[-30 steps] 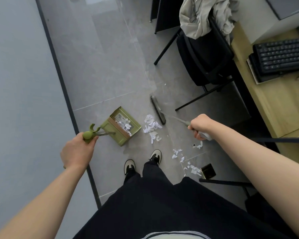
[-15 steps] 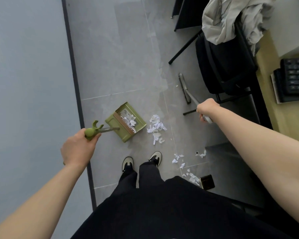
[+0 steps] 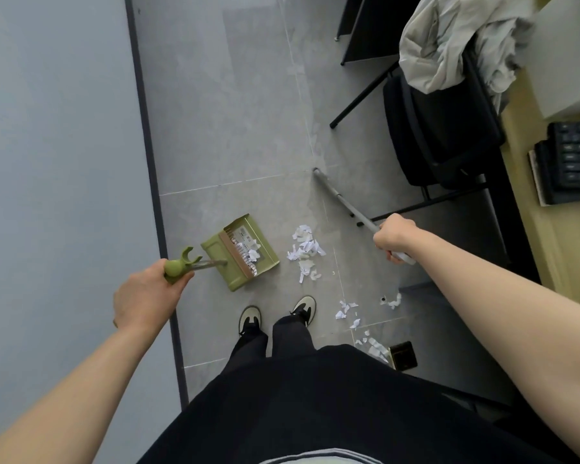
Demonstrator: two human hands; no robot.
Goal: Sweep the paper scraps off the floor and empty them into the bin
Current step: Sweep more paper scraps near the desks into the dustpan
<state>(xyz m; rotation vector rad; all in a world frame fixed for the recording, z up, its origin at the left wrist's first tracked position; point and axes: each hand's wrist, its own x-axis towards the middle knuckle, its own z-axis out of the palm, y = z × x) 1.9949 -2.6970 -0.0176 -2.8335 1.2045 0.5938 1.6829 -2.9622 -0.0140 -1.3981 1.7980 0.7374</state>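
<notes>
While scraps [image 3: 304,251] lie heaped on the floor [image 3: 235,122] just right of the dustpan [image 3: 245,251], its mouth faces them. Its handle [image 3: 181,266] is gripped by the left hand [image 3: 146,296]. The right hand [image 3: 394,236] grips the broom [image 3: 342,199], whose shaft slants up-left, away from the scraps.

Black office chair [image 3: 439,128] draped with crumpled pale grey cloth [image 3: 449,38]; black computer keyboard [image 3: 575,159] on light wooden counter [image 3: 556,249]; small dark square floor socket [image 3: 403,355]; grey tiled floor [image 3: 235,112]; pale wall [image 3: 54,162].
</notes>
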